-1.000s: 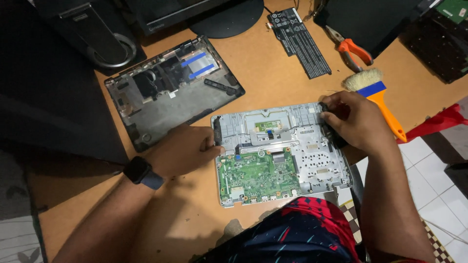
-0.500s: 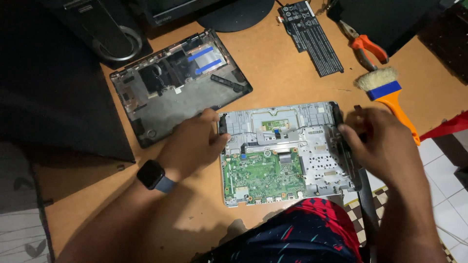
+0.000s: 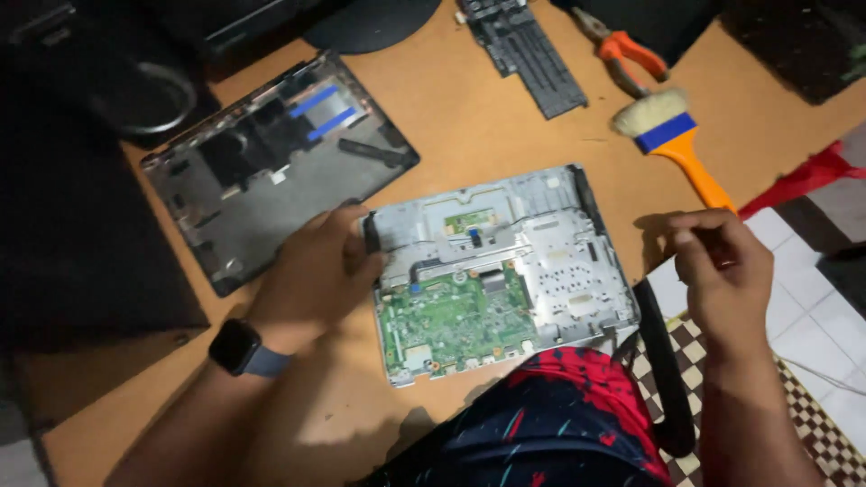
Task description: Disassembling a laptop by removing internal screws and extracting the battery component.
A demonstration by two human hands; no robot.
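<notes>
bracing the opened laptop base (image 3: 501,271) at its left edge, the left hand (image 3: 316,275) lies with fingers curled around the hinge corner, gripping the chassis and holding it flat on the surface (image 3: 469,126). the laptop base sits at the middle of the surface, just in front of the person's lap, with its inner side up: the green circuit board (image 3: 451,316) is exposed in the near left part of the base, and the bare metal frame fills the rest. judged from this, disassembly is well advanced: the bottom cover (image 3: 271,162) is already off and lies to the far left of the laptop base, and a long black battery-like part (image 3: 528,50) lies well beyond the base. the circuit board is not yet lifted out, so its removal appears to be what is left. the right hand (image 3: 722,266) is raised just right of the laptop base, apart from it, fingers pinched together; whether they hold a small part cannot be told. a brush (image 3: 672,140) with an orange handle lies to the far right of the base, and orange-handled pliers (image 3: 622,50) lie beyond the brush.
</notes>
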